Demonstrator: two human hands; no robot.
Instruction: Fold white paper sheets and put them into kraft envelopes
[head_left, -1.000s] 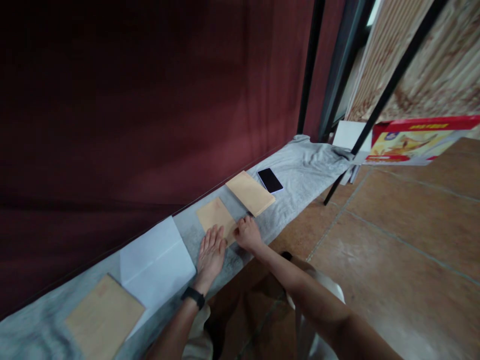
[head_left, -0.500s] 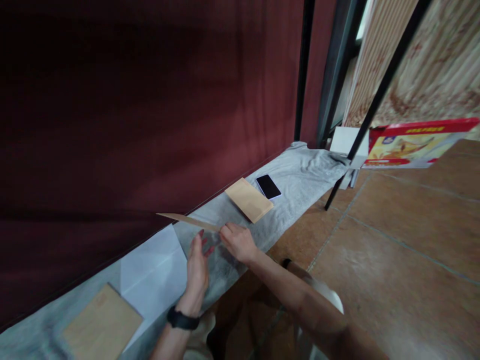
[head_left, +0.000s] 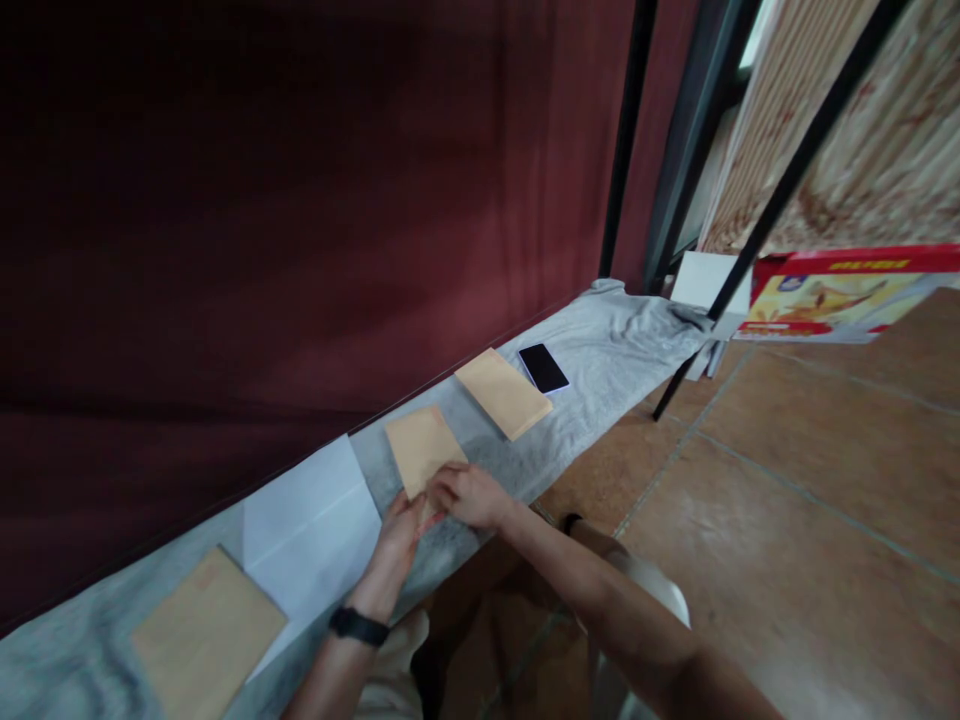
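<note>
A brown paper envelope (head_left: 424, 445) is held by its near end, with its broad face turned up. My left hand (head_left: 403, 528), a black band on its wrist, pinches the near left corner. Fingers bent, my right hand (head_left: 465, 492) grips the near right edge close beside it. To the left lies a creased sheet of white paper (head_left: 315, 530), partly under another brown envelope (head_left: 214, 640). Right of my hands rest several stacked brown envelopes (head_left: 504, 392), and a black-screened phone (head_left: 544, 368) sits just past them.
A grey cloth (head_left: 622, 320) covers the narrow bench along a dark red curtain (head_left: 420, 200). Black poles (head_left: 795, 190) rise at the right end. A red and yellow carton (head_left: 840, 300) stands there above the tiled floor (head_left: 780, 510).
The held envelope has swung from nearly edge-on to face-up. My left hand, open beside it before, has closed on its near corner.
</note>
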